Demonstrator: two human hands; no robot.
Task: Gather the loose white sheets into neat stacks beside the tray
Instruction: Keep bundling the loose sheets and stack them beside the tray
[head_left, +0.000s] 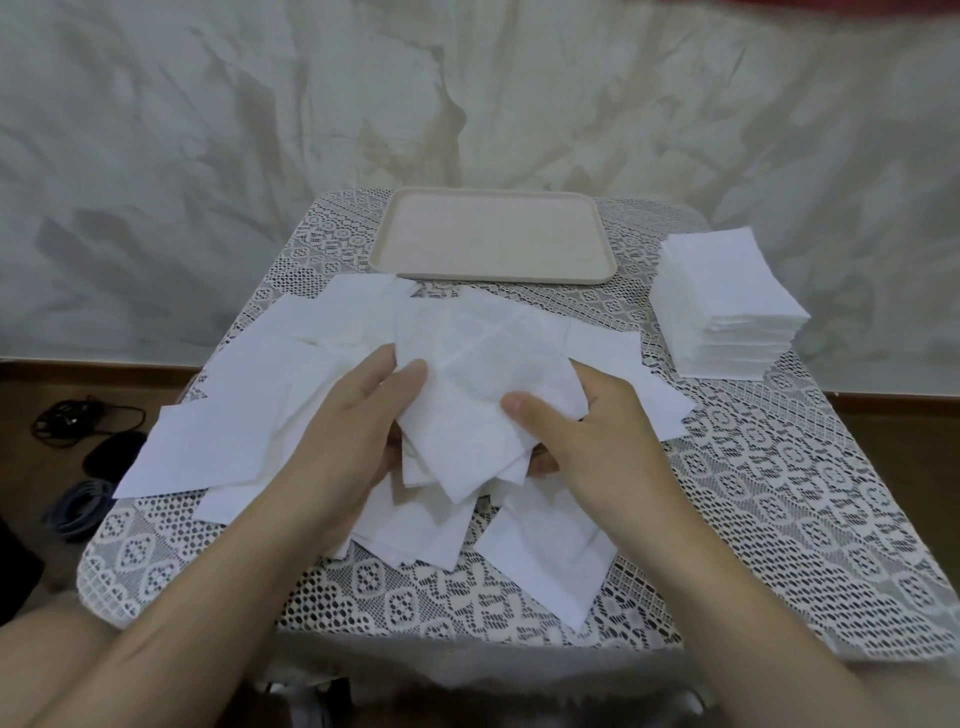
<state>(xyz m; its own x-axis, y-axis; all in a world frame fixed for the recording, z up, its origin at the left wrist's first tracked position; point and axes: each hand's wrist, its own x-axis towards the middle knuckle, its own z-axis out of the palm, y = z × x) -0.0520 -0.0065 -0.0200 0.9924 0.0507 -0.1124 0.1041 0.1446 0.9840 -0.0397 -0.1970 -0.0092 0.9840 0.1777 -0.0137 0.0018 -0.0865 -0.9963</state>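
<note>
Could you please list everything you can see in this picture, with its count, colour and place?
tray: one, beige, far middle of the tablecloth
stack of sheets: one, white, right of the tray
loose sheets: many, white, overlapping across the tablecloth's middle and left
held sheets: small bunch, white, above the loose ones
tablecloth: one, white lace, beneath tray and sheets
cables: a few, black and blue, floor at left
left hand: one, grips the held sheets, thumb on top
right hand: one, pinches the held sheets, thumb on top
</note>
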